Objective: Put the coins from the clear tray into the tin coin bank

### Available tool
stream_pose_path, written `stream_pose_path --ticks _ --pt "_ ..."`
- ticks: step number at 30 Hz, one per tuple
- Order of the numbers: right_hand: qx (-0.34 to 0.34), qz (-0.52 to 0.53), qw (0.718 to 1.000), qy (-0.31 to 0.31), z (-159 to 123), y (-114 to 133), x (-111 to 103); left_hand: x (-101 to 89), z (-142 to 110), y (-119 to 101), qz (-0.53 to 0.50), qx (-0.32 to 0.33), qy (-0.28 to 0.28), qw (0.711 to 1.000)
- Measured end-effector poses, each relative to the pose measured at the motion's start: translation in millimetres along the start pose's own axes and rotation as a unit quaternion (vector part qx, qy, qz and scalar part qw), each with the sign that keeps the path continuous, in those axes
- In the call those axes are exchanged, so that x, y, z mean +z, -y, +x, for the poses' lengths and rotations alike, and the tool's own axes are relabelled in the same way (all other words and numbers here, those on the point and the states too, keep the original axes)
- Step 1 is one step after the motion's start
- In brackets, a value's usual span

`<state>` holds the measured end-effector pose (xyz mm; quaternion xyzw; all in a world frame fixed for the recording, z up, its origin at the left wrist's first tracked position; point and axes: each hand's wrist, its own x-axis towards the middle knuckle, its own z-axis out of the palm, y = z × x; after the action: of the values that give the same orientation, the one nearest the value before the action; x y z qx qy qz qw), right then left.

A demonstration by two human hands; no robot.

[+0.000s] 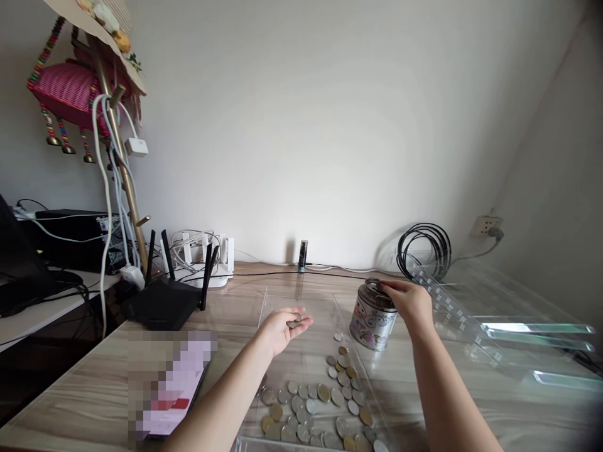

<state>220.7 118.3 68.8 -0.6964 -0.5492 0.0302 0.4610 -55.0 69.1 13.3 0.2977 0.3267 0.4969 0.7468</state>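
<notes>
My left hand [285, 328] is held palm up over a clear plastic tray [277, 301], its fingers slightly curled around a few coins [296, 322] that rest on the palm. My right hand [409, 300] hovers at the top of a patterned metal tin [374, 320], with the fingertips pinched together at the lid's slot; whether a coin is between them is hidden. Several more coins [320, 408] lie scattered in the tray, close to me.
A black router [164, 301] and a white one [207, 263] stand at the back left, with cables and a wooden rack behind. A phone [172, 389] lies front left. Clear plastic trays [509, 320] and a black cable coil [424, 251] sit on the right.
</notes>
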Motion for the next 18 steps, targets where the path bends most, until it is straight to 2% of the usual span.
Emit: stream_pose_path --ticks 3,5,8,9,11,13,15,16,18 --pt "-0.018 -0.070 0.997 0.000 -1.0 4.9 -0.8 1.0 0.1 0.4 0.015 0.003 0.005 1.000" --pt "-0.054 -0.099 0.993 -0.033 -6.2 11.5 -1.9 2.1 -0.7 -0.1 0.007 -0.004 0.003 1.000" --pt "-0.164 -0.080 0.975 -0.126 -25.0 28.6 1.2 3.0 -2.2 -2.0 -0.030 -0.022 -0.006 0.999" --pt "-0.208 -0.058 0.968 -0.131 -34.5 36.3 4.8 2.9 -2.2 -2.5 -0.044 -0.030 -0.006 0.999" --pt "-0.290 -0.015 0.955 -0.060 -56.9 53.0 16.2 1.6 -0.9 -3.0 -0.066 -0.048 0.001 0.997" --pt "-0.363 0.002 0.929 0.077 -80.1 68.3 31.0 -0.1 1.5 -2.5 -0.082 -0.056 0.013 0.995" --pt "-0.411 -0.006 0.890 0.199 -98.9 78.6 45.3 -1.0 3.6 -1.4 -0.090 -0.054 0.017 0.994" --pt "-0.422 -0.013 0.875 0.238 -105.5 81.4 51.1 -0.9 4.3 -0.8 -0.090 -0.054 0.016 0.994" --pt "-0.424 -0.023 0.863 0.274 -112.8 83.3 58.8 0.2 4.4 0.1 -0.086 -0.054 0.019 0.995"
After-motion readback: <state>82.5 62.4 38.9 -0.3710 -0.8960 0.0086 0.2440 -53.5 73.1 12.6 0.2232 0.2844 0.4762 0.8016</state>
